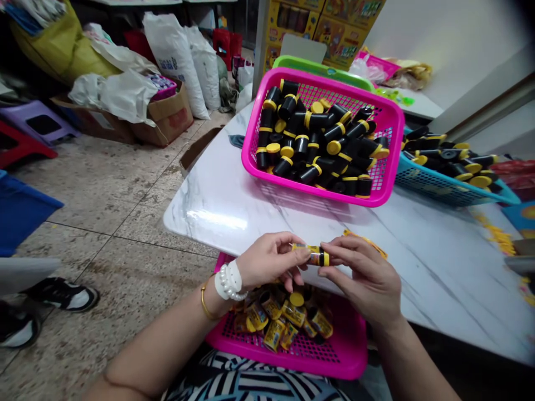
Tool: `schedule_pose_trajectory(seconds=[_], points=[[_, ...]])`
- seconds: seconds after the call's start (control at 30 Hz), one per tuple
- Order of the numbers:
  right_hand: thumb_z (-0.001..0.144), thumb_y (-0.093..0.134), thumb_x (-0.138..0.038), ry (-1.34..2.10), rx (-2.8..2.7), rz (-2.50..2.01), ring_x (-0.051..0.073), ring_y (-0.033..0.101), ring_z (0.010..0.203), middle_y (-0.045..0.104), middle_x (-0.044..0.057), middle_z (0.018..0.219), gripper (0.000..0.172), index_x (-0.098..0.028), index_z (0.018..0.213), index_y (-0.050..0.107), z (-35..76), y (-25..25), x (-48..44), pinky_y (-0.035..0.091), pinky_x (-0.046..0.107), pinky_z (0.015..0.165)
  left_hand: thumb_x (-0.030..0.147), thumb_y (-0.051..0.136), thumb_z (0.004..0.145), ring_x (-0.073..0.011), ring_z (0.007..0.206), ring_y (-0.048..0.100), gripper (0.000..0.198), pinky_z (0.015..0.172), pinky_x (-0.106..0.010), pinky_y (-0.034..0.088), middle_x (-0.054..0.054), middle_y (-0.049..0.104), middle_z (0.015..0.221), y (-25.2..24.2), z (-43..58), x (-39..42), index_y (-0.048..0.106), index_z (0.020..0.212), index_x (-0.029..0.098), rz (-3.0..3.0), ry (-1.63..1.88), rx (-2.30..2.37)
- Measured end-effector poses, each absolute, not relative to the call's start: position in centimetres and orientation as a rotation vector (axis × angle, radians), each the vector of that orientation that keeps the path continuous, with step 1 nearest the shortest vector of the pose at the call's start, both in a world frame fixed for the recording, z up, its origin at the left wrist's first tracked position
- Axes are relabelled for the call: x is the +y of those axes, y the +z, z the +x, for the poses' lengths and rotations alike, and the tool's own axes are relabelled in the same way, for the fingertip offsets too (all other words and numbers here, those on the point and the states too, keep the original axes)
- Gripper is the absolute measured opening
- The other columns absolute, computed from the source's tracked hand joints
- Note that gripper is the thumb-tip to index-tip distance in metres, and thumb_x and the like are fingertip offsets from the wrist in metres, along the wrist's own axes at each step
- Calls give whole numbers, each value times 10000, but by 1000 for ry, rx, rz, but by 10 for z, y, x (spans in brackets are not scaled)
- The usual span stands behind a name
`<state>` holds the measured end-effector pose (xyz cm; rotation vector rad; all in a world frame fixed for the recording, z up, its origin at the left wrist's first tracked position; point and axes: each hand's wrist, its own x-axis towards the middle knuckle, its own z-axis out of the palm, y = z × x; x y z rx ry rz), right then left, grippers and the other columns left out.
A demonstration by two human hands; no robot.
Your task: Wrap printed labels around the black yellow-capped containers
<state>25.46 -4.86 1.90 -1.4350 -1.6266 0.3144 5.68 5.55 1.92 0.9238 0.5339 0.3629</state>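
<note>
Both hands hold one small bottle [314, 254] with a yellow label and yellow cap, sideways over the edge of the white marble table [418, 256]. My left hand [270, 260] pinches its bottom end; my right hand [368, 275] grips the cap end. Under them, on my lap, a pink basket [334, 356] holds several labelled bottles [284, 320]. On the table a larger pink basket [388, 161] is full of black bottles with yellow caps [317, 139]. A yellow strip [368, 240] lies just behind my right hand.
A blue basket [438, 186] of more black bottles stands at the right, a green basket [317, 67] behind the pink one. Sacks, a cardboard box [167, 114] and stools [33, 120] crowd the floor at left. Someone's shoes [62, 292] are at lower left.
</note>
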Motion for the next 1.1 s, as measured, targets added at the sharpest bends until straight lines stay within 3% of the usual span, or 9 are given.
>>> schedule_pose_trajectory(seconds=[0.13, 0.3, 0.47, 0.53, 0.6, 0.67, 0.77, 0.93, 1.1], points=[[809, 811, -185, 315, -1691, -1412, 226, 719, 928, 738, 55, 1072, 462, -371, 1228, 748, 253, 21, -52, 627, 368, 781, 335, 781, 826, -100, 531, 610, 278, 538, -208, 502, -23, 682, 679, 16, 58, 50, 703, 1013, 143, 994, 414, 562], [825, 800, -209, 360, -1515, -1494, 204, 722, 844, 762, 35, 990, 391, -383, 1174, 770, 241, 22, -58, 608, 331, 704, 187, 793, 778, -145, 742, 672, 270, 716, -256, 535, -56, 748, 894, 15, 62, 37, 775, 1047, 174, 1118, 606, 617], [779, 845, -276, 601, -1216, -1523, 180, 702, 745, 751, 29, 877, 287, -333, 1059, 817, 229, 20, -63, 592, 283, 607, 218, 800, 799, -214, 981, 695, 259, 960, -332, 507, -99, 768, 1033, 17, 58, 34, 806, 1058, 209, 1520, 760, 576], [801, 828, -331, 791, -1056, -1515, 169, 707, 687, 750, 29, 832, 232, -298, 1031, 825, 227, 17, -63, 609, 281, 598, 240, 798, 804, -207, 919, 700, 237, 893, -317, 529, -100, 770, 987, 18, 57, 34, 801, 1037, 198, 1535, 759, 611], [852, 781, -387, 1015, -958, -1468, 158, 713, 625, 755, 31, 811, 267, -282, 1096, 807, 228, 14, -64, 631, 290, 610, 316, 774, 832, -170, 712, 682, 206, 682, -270, 538, -80, 751, 832, 18, 57, 31, 776, 983, 175, 1429, 639, 653], [853, 777, -421, 1158, -978, -1388, 157, 727, 622, 772, 56, 969, 383, -302, 1217, 757, 231, 14, -67, 648, 310, 630, 424, 717, 874, -118, 486, 588, 258, 460, -213, 443, -27, 681, 663, 18, 58, 28, 714, 913, 169, 1261, 480, 668], [803, 831, -363, 1017, -1183, -1369, 143, 724, 668, 685, 80, 1255, 467, -350, 1258, 729, 234, 15, -73, 647, 303, 624, 562, 660, 884, -75, 341, 478, 385, 329, -170, 312, 20, 610, 566, 15, 57, 23, 600, 823, 186, 1070, 373, 678], [793, 822, -165, 428, -1485, -1443, 187, 716, 826, 717, 54, 1024, 497, -385, 1231, 744, 229, 14, -78, 631, 289, 670, 586, 690, 859, -72, 374, 488, 430, 364, -161, 341, 46, 584, 543, 14, 54, 17, 626, 980, 178, 993, 384, 643], [740, 873, -239, 553, -1272, -1485, 159, 691, 654, 731, 23, 836, 380, -316, 1107, 806, 220, 10, -75, 598, 267, 572, 293, 761, 844, -131, 734, 650, 169, 687, -230, 521, -41, 710, 850, 18, 52, 10, 710, 952, 173, 1162, 673, 659]])
